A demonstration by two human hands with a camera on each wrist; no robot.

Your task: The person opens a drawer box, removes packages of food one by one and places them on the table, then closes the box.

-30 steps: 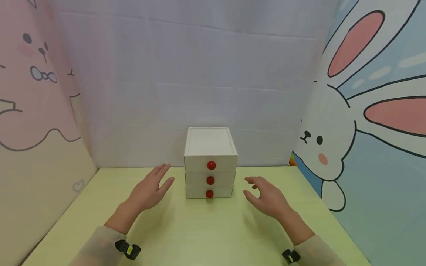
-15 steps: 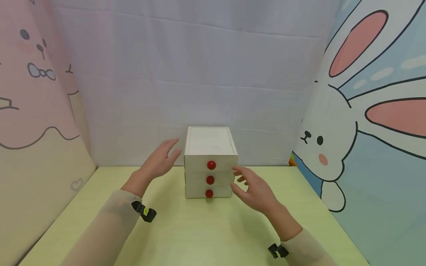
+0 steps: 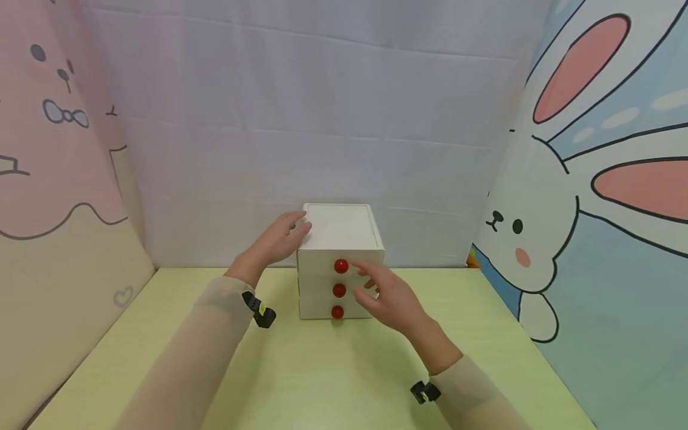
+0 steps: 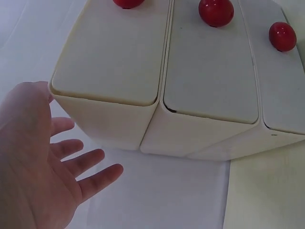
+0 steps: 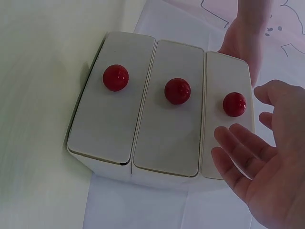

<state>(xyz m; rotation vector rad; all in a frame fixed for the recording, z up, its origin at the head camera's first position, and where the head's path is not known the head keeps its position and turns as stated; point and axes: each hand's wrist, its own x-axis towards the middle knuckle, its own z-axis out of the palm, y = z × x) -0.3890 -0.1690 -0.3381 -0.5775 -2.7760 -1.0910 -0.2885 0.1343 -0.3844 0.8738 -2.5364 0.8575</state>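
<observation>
A small white chest of three stacked drawers stands at the back of the table, each drawer front bearing a round red knob. My left hand is at the chest's upper left edge, fingers spread and relaxed; in the left wrist view its thumb side overlaps the top corner of the chest. In front of the drawers, my right hand reaches with loosely bent fingers, fingertips close to the top knob. Nothing is between the fingers of either hand. All three drawers sit closed, as the right wrist view shows.
The pale yellow-green table runs up to a white cloth backdrop. A pink cartoon panel borders the left side and a rabbit-print panel the right. Each wrist wears a small black camera on a strap.
My left hand has moved up and right to the chest's top left edge. My right hand has moved left from beside the chest to the front of the top drawer.
</observation>
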